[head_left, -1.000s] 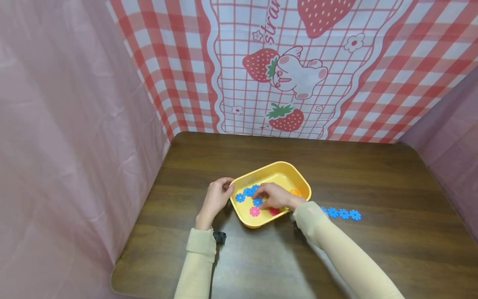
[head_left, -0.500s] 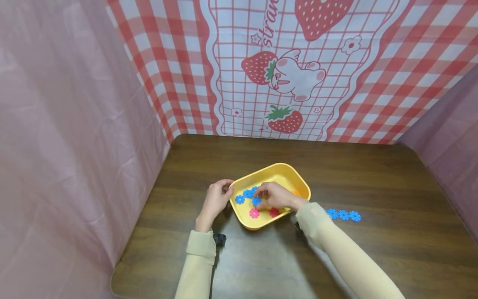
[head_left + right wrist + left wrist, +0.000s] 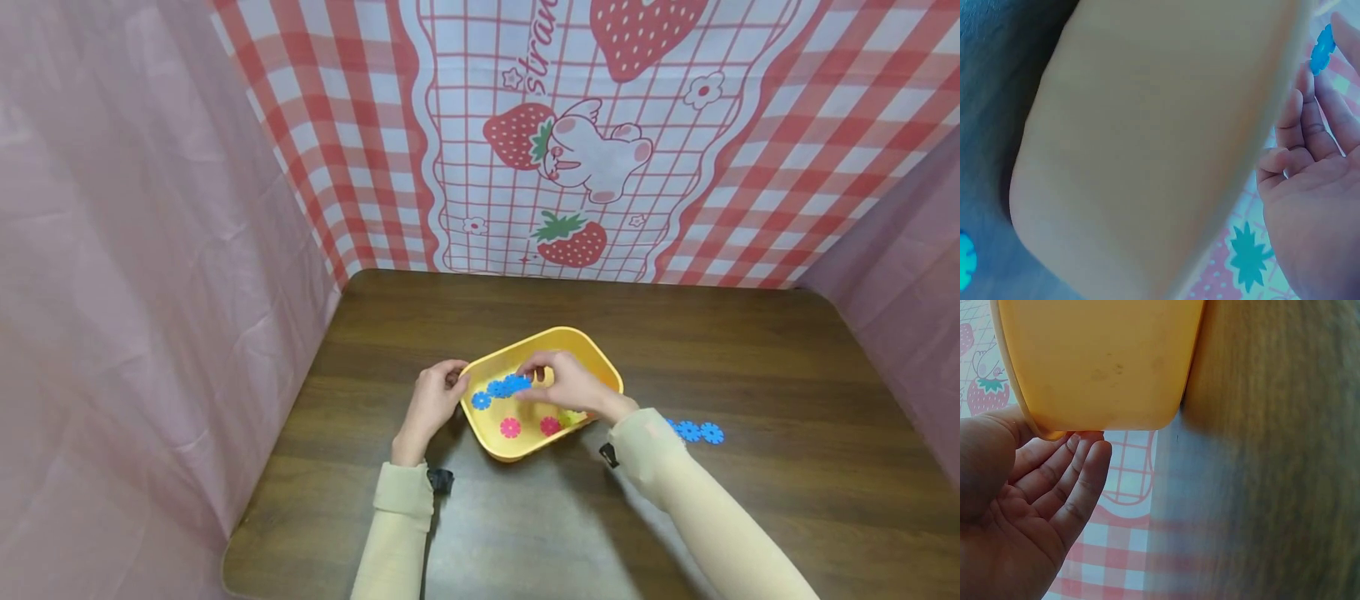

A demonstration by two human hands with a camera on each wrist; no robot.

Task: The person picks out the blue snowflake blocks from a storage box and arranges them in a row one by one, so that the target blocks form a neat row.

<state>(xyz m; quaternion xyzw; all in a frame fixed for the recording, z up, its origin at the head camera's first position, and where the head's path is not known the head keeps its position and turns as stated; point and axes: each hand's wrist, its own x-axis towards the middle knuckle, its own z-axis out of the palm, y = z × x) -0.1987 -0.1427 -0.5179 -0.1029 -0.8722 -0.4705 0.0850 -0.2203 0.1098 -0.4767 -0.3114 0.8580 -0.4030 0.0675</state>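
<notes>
My right hand (image 3: 572, 385) is over the yellow plastic bin (image 3: 538, 443), pinching a blue notched disc (image 3: 1322, 50) between thumb and fingertips. That disc overlaps other blue discs (image 3: 497, 389) on the bin's floor in the head view. At the bin's left corner my left hand (image 3: 432, 402) grips the rim, with the thumb at the edge and the fingers curled against the outer wall, as the left wrist view shows. Two pink discs (image 3: 511, 427) lie near the front of the bin. A yellow-green piece (image 3: 572, 418) is partly hidden by the right hand.
A row of joined blue discs (image 3: 701, 432) lies on the brown wooden table (image 3: 750, 358), right of the bin and partly behind the right sleeve. A checked strawberry cloth (image 3: 577, 242) hangs along the back edge, and a pink curtain (image 3: 172, 275) hangs at the left.
My right hand has lifted slightly and shifted right, taking a blue disc up from the bin's floor. My left hand stays on the rim.
</notes>
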